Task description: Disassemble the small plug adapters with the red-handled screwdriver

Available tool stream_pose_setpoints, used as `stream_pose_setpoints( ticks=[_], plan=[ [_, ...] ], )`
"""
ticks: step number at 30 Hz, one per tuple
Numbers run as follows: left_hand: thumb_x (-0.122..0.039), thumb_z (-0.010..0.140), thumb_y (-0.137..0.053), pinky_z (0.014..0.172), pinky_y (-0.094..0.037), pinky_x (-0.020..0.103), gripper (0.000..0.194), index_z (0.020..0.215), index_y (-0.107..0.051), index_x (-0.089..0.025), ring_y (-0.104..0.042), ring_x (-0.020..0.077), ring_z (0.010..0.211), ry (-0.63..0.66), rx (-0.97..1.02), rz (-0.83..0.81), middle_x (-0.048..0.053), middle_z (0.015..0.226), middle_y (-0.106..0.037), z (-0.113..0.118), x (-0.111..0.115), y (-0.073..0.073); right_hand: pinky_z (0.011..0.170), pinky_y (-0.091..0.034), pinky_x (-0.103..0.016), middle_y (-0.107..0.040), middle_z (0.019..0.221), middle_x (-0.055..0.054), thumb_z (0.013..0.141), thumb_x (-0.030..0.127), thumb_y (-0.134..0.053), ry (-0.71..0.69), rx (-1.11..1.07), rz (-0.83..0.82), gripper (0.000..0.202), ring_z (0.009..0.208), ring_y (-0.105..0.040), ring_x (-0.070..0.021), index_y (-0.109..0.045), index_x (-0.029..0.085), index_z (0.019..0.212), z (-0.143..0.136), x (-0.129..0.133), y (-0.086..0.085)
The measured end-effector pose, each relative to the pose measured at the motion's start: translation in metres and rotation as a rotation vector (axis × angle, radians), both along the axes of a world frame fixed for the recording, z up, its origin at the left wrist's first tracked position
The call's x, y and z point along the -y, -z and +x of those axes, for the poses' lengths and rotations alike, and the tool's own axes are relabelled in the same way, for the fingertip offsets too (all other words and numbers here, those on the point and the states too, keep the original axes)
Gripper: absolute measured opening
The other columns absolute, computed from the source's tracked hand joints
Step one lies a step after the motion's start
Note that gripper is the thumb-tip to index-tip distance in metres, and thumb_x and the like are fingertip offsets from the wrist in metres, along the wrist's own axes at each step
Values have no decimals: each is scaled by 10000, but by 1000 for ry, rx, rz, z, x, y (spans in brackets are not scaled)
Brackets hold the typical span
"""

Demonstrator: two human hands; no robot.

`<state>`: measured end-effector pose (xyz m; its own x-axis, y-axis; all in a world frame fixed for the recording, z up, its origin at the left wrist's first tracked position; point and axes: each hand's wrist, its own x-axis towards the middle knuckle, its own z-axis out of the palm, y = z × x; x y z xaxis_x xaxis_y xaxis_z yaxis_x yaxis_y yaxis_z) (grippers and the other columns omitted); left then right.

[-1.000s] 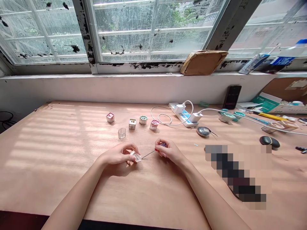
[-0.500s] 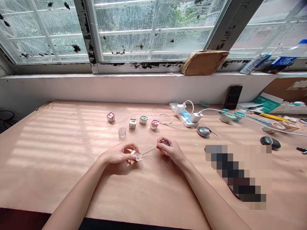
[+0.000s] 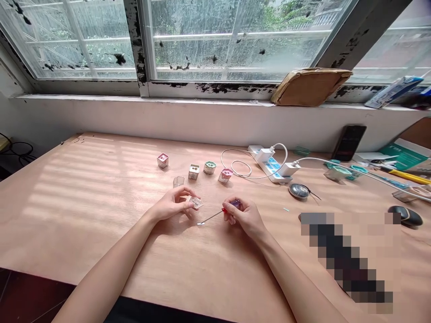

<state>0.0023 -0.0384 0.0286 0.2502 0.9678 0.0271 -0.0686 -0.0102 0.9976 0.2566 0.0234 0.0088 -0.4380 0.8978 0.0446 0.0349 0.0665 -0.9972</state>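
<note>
The left hand [image 3: 173,202] pinches a small clear case [image 3: 196,202] while the right hand [image 3: 244,213] grips a screwdriver [image 3: 224,210] slanting left toward the table's [image 3: 84,220] near edge, its tip at a pale sliver [image 3: 200,224] lying nearer the left hand.

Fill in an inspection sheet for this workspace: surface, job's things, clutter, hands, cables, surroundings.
Surface: wooden table, striped with light.
Job's things: small clear box; screwdriver, tip at a white piece; farther back, four coloured-top boxes and a clear cup.
Clutter: phone, black mouse; one patch at right is pixelated.
Hands: left hand holds the small clear box; right hand grips the screwdriver's handle.
Cables: white cables at a power strip; black cables beyond the table, left.
Surroundings: window; cardboard on the sill.
</note>
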Motion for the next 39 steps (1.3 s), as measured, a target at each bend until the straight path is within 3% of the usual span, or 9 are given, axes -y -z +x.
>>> stream_pose_setpoints(
  ticks=[20,27,34,39],
  plan=[
    [-374,830,-794,758,-559,278,330,1046,-633,-183,-684,189,950,-83,-15,92,111,1223,-663,-3,-4,10,417,-364,-227,-621,517,-3,777,624,-761,20,-4,18,465,412,-467,-101,-616,184,742,2,-2,0],
    [-394,845,-768,758,-540,278,334,1073,-649,-181,-680,180,907,-37,-98,92,97,1187,-665,-2,-1,8,409,-345,-231,-577,513,9,793,568,-769,93,-122,3,409,438,-475,-113,-623,192,727,4,-2,-2],
    [-372,839,-761,707,-503,252,335,1094,-647,-186,-662,157,816,-34,-195,69,51,1011,-683,3,3,3,396,-338,-241,-563,537,3,759,574,-776,247,-239,-22,412,445,-482,-126,-579,214,716,7,-6,-9],
    [-346,817,-779,770,-517,269,354,1099,-639,-183,-665,161,859,-2,-183,54,58,1060,-681,8,3,5,409,-358,-233,-583,553,-2,750,552,-802,261,-294,-35,400,465,-493,-122,-595,210,737,7,-6,-9]
  ],
)
